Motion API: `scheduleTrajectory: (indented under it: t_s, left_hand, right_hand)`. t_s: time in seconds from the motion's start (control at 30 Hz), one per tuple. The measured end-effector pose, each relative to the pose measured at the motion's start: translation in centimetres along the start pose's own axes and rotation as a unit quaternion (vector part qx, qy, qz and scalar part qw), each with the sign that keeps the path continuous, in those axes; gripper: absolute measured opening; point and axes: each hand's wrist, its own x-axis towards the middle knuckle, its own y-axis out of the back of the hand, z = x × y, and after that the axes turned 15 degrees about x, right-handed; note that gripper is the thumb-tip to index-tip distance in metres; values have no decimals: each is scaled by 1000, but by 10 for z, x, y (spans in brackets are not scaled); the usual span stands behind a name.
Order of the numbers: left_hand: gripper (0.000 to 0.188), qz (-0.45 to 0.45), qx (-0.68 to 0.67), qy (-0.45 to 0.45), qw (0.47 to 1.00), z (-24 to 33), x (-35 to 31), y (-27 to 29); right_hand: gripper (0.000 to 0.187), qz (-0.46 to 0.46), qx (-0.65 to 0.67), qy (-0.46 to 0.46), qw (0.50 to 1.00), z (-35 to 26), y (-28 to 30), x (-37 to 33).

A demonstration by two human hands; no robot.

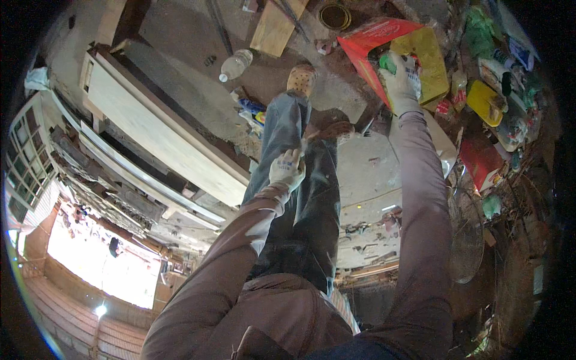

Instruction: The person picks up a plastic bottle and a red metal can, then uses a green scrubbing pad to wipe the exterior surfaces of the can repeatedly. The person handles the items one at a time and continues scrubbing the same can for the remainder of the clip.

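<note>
My right hand (pixel 402 81), in a pale work glove, reaches over the opening of a red and yellow box (pixel 378 35) at the upper right. Its fingers close around a small green object (pixel 387 63), whose kind I cannot make out. My left hand (pixel 288 170), gloved alike, rests on my leg near the knee with its fingers laid on the dark trousers and nothing in them. Just right of the box lie a yellow tray-like container (pixel 485 103) and a clear plastic bottle with a red label (pixel 459 84).
A long pale board (pixel 162 129) runs along the left. On the floor ahead are a clear plastic bottle (pixel 236 64), a wooden plank (pixel 276 29) and a round ring-shaped thing (pixel 334 17). Mixed litter, including green plastic (pixel 480 30) and a red packet (pixel 480 165), piles up at the right.
</note>
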Motion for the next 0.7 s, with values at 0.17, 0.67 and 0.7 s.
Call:
scheduleTrajectory:
  t_s: [0.17, 0.67, 0.7]
  left_hand:
    - [18, -26, 32, 15, 999, -2, -1, -11]
    - [14, -6, 24, 42, 999, -5, -2, -27]
    - [14, -6, 28, 46, 999, -4, -2, -26]
  right_hand:
    - [54, -44, 0, 46, 998, 8, 10, 3]
    - [51, -188, -329, 250, 891, 0, 26, 30]
    - [51, -205, -312, 250, 893, 5, 25, 35]
